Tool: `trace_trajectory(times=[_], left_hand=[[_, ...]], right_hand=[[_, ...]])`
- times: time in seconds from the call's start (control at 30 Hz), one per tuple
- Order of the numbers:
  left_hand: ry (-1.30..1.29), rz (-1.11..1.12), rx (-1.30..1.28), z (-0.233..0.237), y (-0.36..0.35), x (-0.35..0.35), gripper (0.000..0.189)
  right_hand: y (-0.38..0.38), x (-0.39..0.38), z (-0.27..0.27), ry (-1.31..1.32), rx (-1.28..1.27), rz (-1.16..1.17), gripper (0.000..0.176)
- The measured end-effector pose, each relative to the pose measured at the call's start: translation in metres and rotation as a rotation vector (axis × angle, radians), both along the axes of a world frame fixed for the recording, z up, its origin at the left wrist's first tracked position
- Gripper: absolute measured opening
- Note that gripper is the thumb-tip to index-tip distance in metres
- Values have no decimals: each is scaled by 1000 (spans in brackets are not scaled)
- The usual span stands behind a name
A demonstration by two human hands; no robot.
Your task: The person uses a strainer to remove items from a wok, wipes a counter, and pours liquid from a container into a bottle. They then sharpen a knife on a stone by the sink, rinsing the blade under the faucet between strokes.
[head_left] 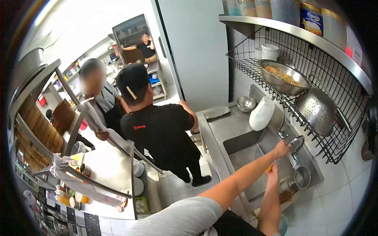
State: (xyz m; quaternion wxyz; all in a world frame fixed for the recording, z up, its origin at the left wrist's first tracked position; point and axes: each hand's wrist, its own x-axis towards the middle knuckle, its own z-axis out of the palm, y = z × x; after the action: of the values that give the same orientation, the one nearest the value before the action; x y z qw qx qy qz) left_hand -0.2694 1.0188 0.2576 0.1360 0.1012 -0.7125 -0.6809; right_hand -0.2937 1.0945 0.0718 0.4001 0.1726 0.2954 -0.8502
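My left hand (281, 150) reaches over the sink (241, 160), its fingers closed at the end of the curved faucet (298, 141). Just below it, my right hand (272, 172) is closed round a small yellow-orange thing (269, 168), mostly hidden by the fingers. A round wire strainer (302, 176) hangs by the sink's right edge, close to my right hand. Beside the basin lies a white plastic jug (262, 114), and a steel bowl (245, 104) sits behind it.
Above the sink, a black wire rack (334, 159) holds a colander of shredded food (281, 75), another colander (316, 112) and stacked white plates (270, 51). Two people, one in a black shirt (157, 131), stand left of the sink. A white counter (106, 161) is at lower left.
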Motion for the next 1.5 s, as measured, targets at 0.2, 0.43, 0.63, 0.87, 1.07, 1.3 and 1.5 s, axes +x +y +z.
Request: trace_trajectory(times=[0.2, 0.43, 0.63, 0.87, 1.07, 1.3, 1.5], left_hand=[[-98, -40, 307, -27, 3, -9, 18], [-298, -27, 48, -41, 16, -2, 31], [-208, -479, -1001, -53, -59, 51, 48], [-269, -91, -991, -114, -273, 129, 49], [-414, 425, -1238, -125, -454, 146, 81], [-547, 417, -1221, -134, -472, 136, 86], [-578, 482, -1003, -116, -411, 133, 72]], right_hand=[[5, 13, -15, 142, 204, 108, 14], [44, 53, 16, 161, 342, 219, 31], [63, 72, 6, 387, 482, 369, 24], [58, 103, 31, 229, 791, 151, 21], [36, 140, 51, 151, 857, 174, 21], [36, 173, 61, 161, 842, 197, 23], [52, 167, 38, 59, 749, 156, 25]])
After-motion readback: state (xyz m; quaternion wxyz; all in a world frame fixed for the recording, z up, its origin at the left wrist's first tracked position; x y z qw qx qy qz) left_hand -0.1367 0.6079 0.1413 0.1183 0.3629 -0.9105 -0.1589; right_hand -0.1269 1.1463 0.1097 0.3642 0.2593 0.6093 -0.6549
